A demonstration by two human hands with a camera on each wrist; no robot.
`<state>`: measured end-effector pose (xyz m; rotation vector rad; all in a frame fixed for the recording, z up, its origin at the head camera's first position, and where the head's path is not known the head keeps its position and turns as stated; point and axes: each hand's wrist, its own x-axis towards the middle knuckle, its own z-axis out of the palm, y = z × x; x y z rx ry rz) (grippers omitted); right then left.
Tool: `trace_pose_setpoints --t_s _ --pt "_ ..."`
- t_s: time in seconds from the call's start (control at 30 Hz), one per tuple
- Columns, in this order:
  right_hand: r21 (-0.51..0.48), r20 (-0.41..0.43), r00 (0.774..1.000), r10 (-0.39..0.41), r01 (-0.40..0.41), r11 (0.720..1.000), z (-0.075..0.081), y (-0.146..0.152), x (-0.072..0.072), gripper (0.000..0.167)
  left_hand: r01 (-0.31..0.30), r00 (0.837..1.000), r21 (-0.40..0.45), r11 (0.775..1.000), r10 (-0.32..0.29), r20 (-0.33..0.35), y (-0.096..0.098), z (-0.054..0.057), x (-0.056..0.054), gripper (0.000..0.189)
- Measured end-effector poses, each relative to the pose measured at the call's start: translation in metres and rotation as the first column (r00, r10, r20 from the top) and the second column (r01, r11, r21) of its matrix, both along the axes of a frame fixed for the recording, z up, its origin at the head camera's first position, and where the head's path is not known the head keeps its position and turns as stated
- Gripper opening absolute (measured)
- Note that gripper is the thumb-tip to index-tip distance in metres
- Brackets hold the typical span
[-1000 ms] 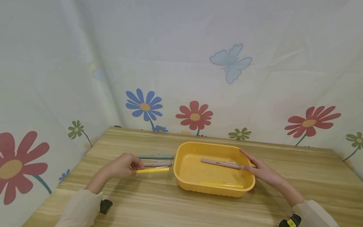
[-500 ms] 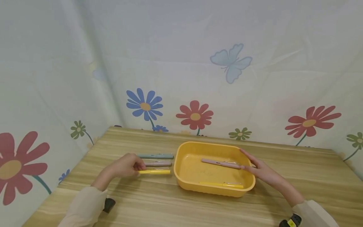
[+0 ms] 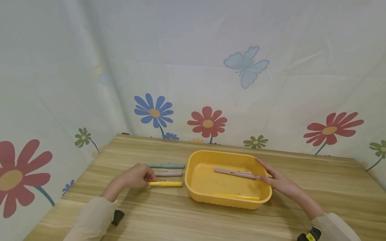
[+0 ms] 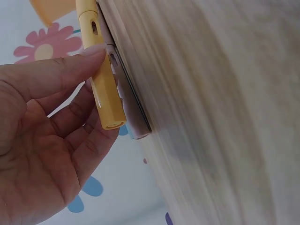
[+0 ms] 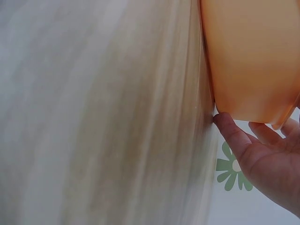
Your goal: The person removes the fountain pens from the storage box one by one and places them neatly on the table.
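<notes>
On the left of the table [image 3: 163,211], nearest us in a row of three, lies the yellow pen [image 3: 167,183], its left part pinched between the thumb and fingers of our left hand [image 3: 137,175]. Beyond it come the mauve pen [image 3: 169,174] and then, farthest, the teal pen [image 3: 169,165]. All three run nearly parallel, right ends just short of the yellow basin [image 3: 223,201]. We cannot tell whether the pinched pen rests fully on the table or is slightly raised.

To do this well, we would pinch lightly and hold the barrel level, since a tilted pen could knock the mauve one, which sits just beside our fingers. Any turn of the wrist should be small and slow; a round barrel may roll if one finger lets go before the thumb does.

At the basin's right end, our right hand [image 3: 277,180] grips the wall, thumb over the rim and fingers outside. A steady, gentle hold seems enough there: pressing hard could tip or slide the basin, and the second mauve pen [image 3: 235,173] and second yellow pen [image 3: 248,197] inside it might shift.
</notes>
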<state>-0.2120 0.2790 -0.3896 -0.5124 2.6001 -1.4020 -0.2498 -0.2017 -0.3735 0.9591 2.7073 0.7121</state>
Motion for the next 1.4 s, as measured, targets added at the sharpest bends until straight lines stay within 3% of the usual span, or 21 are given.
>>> trace_pose_setpoints --t_s 1.4 --pt "0.01 0.009 1.0 0.002 -0.002 1.0 -0.0003 0.0013 -0.0008 0.063 -0.037 0.999 -0.015 0.999 0.037 -0.011 0.002 -0.0086 -0.0051 0.024"
